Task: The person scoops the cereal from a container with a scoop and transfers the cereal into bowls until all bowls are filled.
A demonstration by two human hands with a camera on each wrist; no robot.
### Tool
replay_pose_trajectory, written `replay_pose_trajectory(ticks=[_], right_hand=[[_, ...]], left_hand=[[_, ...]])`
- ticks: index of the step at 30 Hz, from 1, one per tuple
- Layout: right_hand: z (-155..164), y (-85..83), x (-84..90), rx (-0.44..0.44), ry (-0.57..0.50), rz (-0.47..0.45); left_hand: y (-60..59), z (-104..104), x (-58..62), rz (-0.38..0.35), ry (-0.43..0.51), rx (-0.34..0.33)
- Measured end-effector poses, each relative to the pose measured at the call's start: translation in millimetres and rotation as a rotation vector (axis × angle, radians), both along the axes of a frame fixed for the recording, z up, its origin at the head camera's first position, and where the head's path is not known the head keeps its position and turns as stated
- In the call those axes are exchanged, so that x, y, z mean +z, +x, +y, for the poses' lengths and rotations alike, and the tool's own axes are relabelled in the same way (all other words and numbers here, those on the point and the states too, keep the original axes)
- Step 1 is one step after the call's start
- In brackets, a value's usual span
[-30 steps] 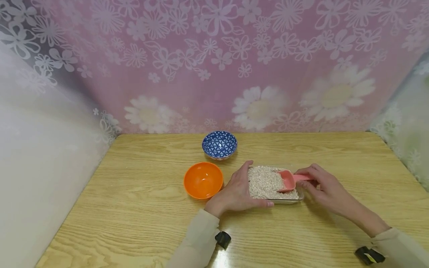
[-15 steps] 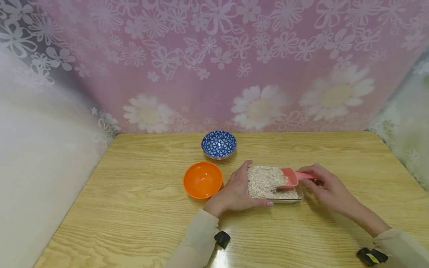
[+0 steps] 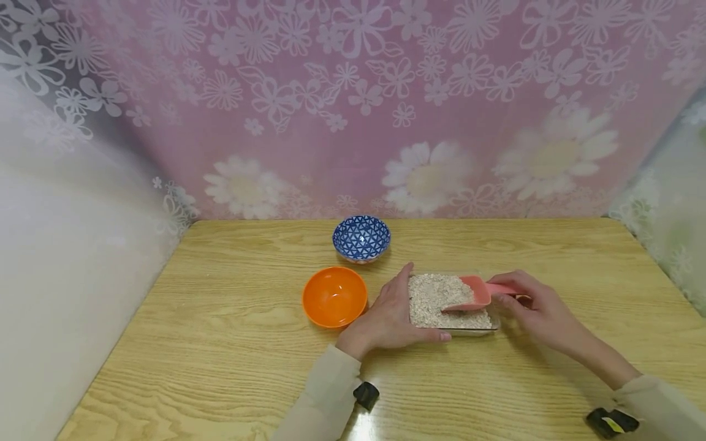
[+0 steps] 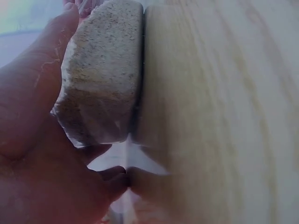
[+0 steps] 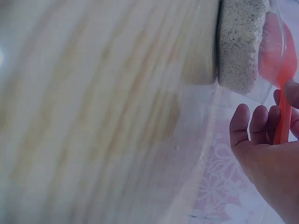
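A clear glass container [image 3: 469, 332] filled with rolled oats [image 3: 432, 300] stands on the table, right of the middle. My left hand [image 3: 386, 315] grips its left end, thumb along the front wall and fingers toward the back. Through the wall in the left wrist view, the oats [image 4: 105, 56] show beside that thumb. My right hand [image 3: 543, 309] pinches the handle of a pink scoop [image 3: 478, 293], whose tilted bowl dips into the right part of the oats. In the right wrist view the scoop [image 5: 284, 112] passes between thumb and fingers, its bowl showing behind the glass.
An orange bowl [image 3: 333, 298] stands just left of my left hand. Behind it sits a blue bowl with a white triangle pattern [image 3: 361, 237]. The wooden table [image 3: 220, 343] ends at a pink floral curtain [image 3: 331, 153] at the back.
The scoop has turned in the oats, its near side now lying lower with its tip reaching left. My right hand has shifted slightly. The left hand and the container stay put.
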State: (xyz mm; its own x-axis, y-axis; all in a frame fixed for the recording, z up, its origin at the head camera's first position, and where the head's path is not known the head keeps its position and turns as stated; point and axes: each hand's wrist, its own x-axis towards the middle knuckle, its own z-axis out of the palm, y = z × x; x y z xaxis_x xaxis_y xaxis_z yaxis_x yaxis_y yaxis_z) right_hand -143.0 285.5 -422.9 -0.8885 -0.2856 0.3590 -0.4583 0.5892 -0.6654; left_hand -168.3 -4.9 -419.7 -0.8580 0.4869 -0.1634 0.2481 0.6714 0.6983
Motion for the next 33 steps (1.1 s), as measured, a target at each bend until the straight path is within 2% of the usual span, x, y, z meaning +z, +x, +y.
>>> replay_pose_trajectory(ticks=[4, 7, 11, 13, 15, 17, 20, 22, 27, 33], right_hand=[[4.8, 3.6, 3.0, -0.015, -0.08, -0.106], [7.1, 5.2, 6.0, -0.007, -0.149, -0.163], [7.0, 5.6, 9.1, 0.008, -0.206, -0.177], [5.9, 5.7, 10.2, 0.003, -0.216, -0.177], [4.5, 6.4, 11.4, -0.01, -0.222, -0.181], [3.0, 6.6, 12.5, -0.015, -0.233, -0.184], [0.6, 6.1, 14.4, -0.007, -0.241, -0.174], [-1.5, 5.2, 15.8, 0.0, -0.246, -0.16], [-6.6, 3.1, 20.0, -0.016, -0.248, -0.139], [-10.6, 2.4, 24.9, -0.038, -0.257, -0.122]], left_hand=[[4.7, -0.7, 8.7, 0.059, -0.032, -0.02], [7.5, -6.9, 25.6, 0.091, 0.031, -0.033], [5.1, -35.4, 53.5, 0.146, 0.137, 0.015], [0.2, -57.6, 59.6, 0.187, 0.157, 0.072], [-4.9, -81.9, 57.7, 0.209, 0.135, 0.132], [-9.0, -105.2, 49.4, 0.197, 0.099, 0.173], [-11.0, -132.5, 32.6, 0.118, 0.054, 0.191], [-11.1, -143.9, 22.3, 0.055, 0.056, 0.174], [-9.2, -152.6, 8.5, -0.068, 0.122, 0.105], [-7.1, -145.6, 1.7, -0.093, 0.176, 0.086]])
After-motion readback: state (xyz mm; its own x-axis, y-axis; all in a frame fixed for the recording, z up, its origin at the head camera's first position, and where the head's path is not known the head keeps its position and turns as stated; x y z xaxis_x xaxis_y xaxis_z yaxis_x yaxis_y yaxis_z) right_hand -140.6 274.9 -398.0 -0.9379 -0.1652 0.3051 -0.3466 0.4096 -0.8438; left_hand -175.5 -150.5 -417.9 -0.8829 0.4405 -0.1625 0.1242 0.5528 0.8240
